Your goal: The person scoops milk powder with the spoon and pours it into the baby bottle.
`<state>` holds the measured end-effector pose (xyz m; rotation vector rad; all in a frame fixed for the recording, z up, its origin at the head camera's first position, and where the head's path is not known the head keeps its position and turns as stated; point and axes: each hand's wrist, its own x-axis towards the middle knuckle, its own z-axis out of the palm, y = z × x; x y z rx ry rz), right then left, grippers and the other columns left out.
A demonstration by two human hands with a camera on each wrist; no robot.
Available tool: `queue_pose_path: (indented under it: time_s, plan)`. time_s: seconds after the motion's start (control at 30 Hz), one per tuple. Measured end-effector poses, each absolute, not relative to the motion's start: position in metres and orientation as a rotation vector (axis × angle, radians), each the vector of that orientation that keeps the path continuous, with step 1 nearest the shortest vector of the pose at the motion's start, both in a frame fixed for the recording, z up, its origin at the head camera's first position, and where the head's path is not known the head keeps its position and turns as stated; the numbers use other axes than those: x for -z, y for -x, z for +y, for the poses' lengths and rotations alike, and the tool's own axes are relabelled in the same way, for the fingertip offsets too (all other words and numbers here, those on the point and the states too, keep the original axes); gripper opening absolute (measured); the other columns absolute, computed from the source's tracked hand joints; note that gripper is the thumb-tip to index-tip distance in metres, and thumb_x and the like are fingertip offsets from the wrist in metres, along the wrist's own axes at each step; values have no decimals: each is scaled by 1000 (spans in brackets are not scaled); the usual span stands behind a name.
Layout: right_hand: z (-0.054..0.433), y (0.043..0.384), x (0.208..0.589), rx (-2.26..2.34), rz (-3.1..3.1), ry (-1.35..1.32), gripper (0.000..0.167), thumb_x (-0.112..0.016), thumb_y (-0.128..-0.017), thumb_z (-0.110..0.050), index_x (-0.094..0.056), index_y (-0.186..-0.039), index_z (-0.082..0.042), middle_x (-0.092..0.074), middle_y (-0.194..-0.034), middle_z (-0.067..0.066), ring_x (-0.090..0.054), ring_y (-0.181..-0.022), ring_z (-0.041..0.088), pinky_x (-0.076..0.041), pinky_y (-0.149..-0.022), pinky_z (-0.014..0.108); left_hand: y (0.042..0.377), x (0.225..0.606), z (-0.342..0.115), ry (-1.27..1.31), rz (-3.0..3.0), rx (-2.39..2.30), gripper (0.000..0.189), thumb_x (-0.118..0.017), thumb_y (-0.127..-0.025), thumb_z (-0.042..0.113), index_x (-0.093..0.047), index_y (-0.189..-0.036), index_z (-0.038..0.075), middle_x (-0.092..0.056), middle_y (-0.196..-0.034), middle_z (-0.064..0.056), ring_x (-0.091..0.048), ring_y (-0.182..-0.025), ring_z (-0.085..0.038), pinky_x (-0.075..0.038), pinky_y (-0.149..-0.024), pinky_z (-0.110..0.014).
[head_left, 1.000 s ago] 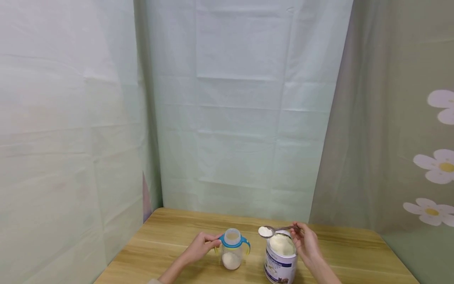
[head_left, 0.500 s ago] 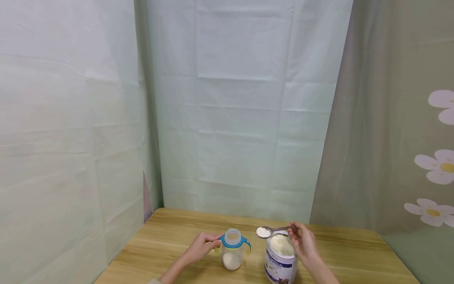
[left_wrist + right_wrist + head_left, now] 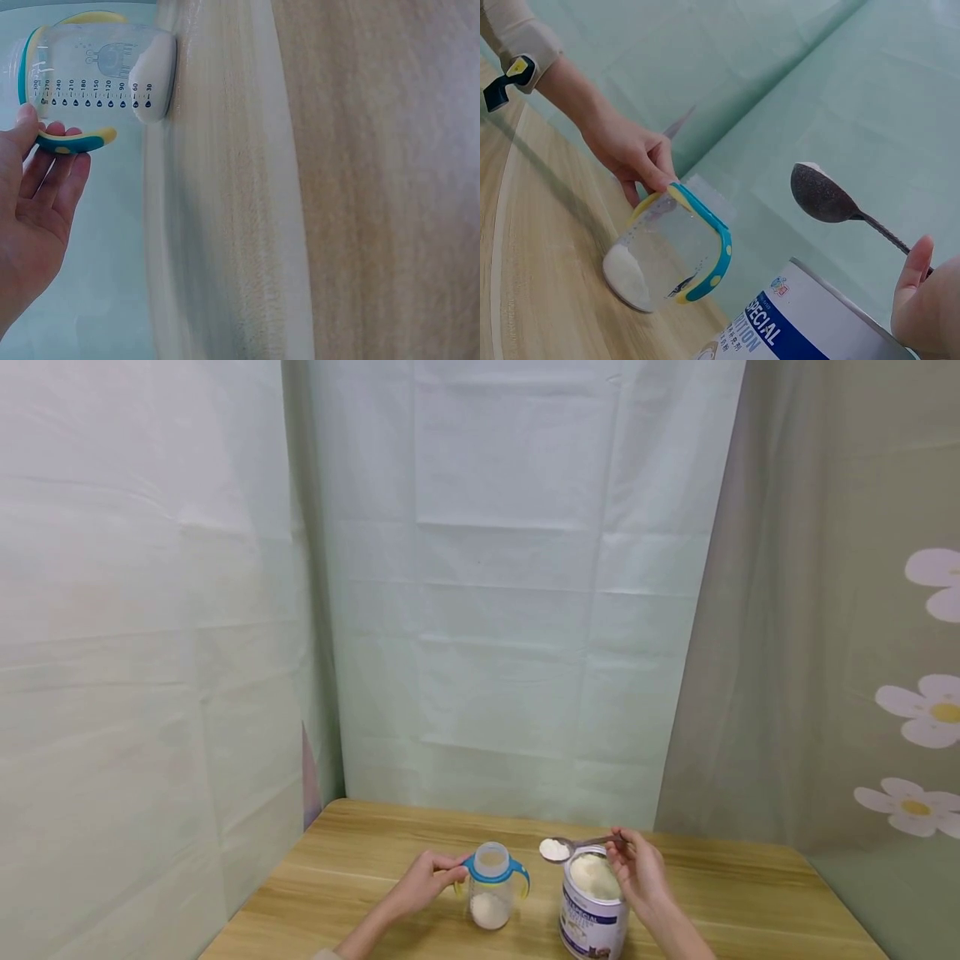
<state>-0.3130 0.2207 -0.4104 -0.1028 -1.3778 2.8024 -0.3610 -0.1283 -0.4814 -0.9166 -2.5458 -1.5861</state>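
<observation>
Right hand [image 3: 643,872], raised beside an open tub [image 3: 592,927] of powder [image 3: 592,875], pinches a loaded spoon [image 3: 823,195], bowl level near the tub's rim; left hand [image 3: 422,887], forearm stretched forward, pinches one handle of the upright bottle [image 3: 491,893] on the table [image 3: 382,839]

This seems to be a screened corner, like a booth — pale, creased cloths [image 3: 502,627] are hanging on three sides, with big white flowers [image 3: 927,711] on the right one, around a wood-grain surface [image 3: 390,839]. Whether home or studio, I cannot tell.
</observation>
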Motion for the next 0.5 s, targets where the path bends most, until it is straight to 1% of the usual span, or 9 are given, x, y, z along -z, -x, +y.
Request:
queue_pose_path:
  time_s: [0.07, 0.27, 0.5]
  plan:
    - [220, 313, 411, -2793, -1387, 103, 29, -36, -101, -7, -59, -84, -9, -58, -80, -2, -56, -68, 3, -48, -66, 9, 361, 481, -129, 914, -2546, 1593, 23, -61, -95, 23, -75, -102, 8, -59, -129, -17, -56, -121, -38, -53, -93, -36]
    - [218, 314, 409, -2784, -1397, 104, 26, -38, -101, -8, -58, -86, -8, -58, -81, -2, -55, -70, 2, -48, -67, 9, 361, 480, -129, 905, -2552, 1608, 23, -61, -94, 24, -75, -103, 8, -59, -129, -17, -56, -122, -38, -52, -94, -37]
    - [217, 316, 407, -2808, -1377, 95, 29, -36, -101, -8, -59, -84, -8, -59, -80, -2, -55, -69, 3, -48, -66, 9, 362, 480, -129, 912, -2553, 1617, 24, -61, -95, 23, -74, -107, 7, -59, -129, -17, -56, -121, -38, -53, -92, -34]
